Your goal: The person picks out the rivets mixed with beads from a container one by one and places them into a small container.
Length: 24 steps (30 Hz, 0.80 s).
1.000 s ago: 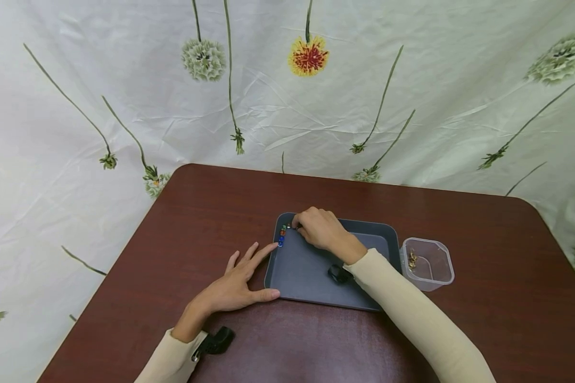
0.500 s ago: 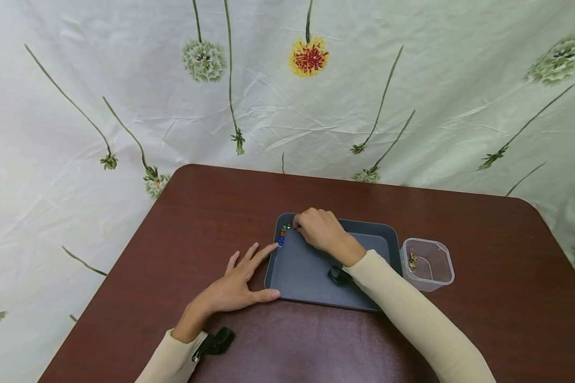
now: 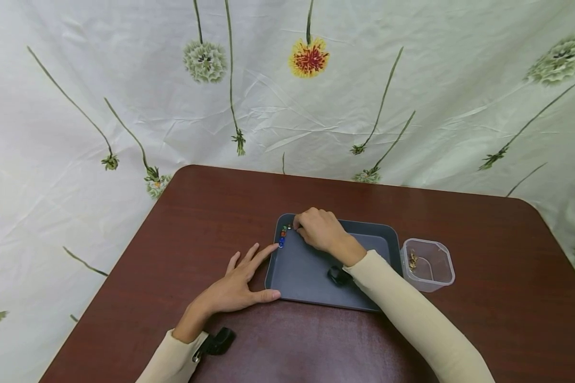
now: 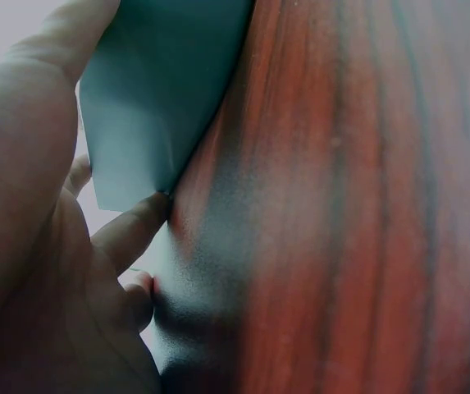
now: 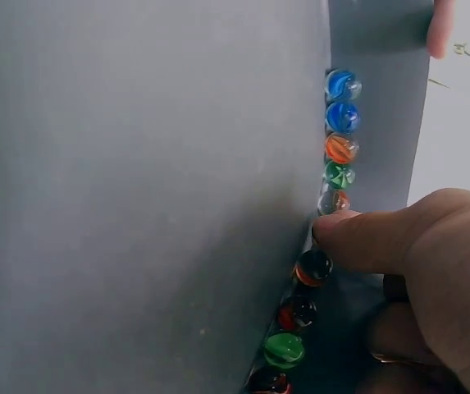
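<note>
A shallow grey tray [image 3: 302,274] lies on the table. My right hand [image 3: 320,230] reaches over its far left corner with the fingers curled. In the right wrist view, glass marbles stand in a row along the tray's wall: two blue marbles [image 5: 343,117], an orange one [image 5: 341,148], green and dark ones. My right thumb [image 5: 366,240] presses at a marble in the middle of this row and mostly covers it; the fingertips opposite are hidden. My left hand [image 3: 237,286] steadies the tray, fingers spread along its left rim and thumb at the near left corner.
A clear plastic box [image 3: 438,266] stands against the tray's right side, with small gold-coloured pieces [image 3: 412,260] in it. The brown table [image 3: 211,213] ends at a white flowered cloth [image 3: 268,106] behind. Black wrist cameras sit on both forearms.
</note>
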### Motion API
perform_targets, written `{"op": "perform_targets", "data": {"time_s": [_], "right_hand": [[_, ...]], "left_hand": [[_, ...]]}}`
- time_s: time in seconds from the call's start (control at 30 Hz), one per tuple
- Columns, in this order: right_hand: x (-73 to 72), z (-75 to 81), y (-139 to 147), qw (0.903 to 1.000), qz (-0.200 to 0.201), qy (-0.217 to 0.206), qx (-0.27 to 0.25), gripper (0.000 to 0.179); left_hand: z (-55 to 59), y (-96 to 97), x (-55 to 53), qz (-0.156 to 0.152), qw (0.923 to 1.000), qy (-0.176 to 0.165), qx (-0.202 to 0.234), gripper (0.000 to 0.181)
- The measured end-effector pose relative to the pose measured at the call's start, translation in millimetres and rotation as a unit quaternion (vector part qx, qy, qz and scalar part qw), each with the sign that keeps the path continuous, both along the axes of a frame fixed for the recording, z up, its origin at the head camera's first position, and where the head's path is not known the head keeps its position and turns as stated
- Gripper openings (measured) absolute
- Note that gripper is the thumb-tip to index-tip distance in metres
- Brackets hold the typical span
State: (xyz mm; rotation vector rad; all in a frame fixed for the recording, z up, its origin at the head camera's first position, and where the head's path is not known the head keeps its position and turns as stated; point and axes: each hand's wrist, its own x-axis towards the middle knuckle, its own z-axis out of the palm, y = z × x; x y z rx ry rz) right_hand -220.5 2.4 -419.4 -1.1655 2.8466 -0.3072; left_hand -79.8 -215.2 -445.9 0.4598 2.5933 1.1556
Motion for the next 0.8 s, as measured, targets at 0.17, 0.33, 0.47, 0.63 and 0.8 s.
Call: {"op": "perform_targets", "data": {"time_s": [0.17,0.33,0.47,0.63,0.8], "right_hand": [[0.6,1.4,0.0,0.9999,0.003,-0.009,-0.011,0.016],[2.0,3.6,-0.7,0.9998,0.002,-0.013,-0.013,0.015],[3.6,6.1,-0.8,0.9998,0.002,-0.015,-0.014,0.016],[5.0,7.0,0.2,0.9998,-0.001,-0.014,-0.013,0.016],[5.7,7.0,2.1,0.9999,-0.002,-0.011,-0.012,0.016]], "left_hand": [[0.2,-0.1,-0.1,0.001,1.0000,0.000,0.002,0.094],[-0.3,0.3,-0.1,0.000,1.0000,0.002,0.002,0.094],[0.3,0.4,-0.1,-0.001,1.0000,0.000,0.002,0.094],[0.1,0.4,-0.2,0.000,1.0000,0.002,0.000,0.094],[-1.0,0.4,-0.3,0.000,1.0000,0.003,0.001,0.094]]}}
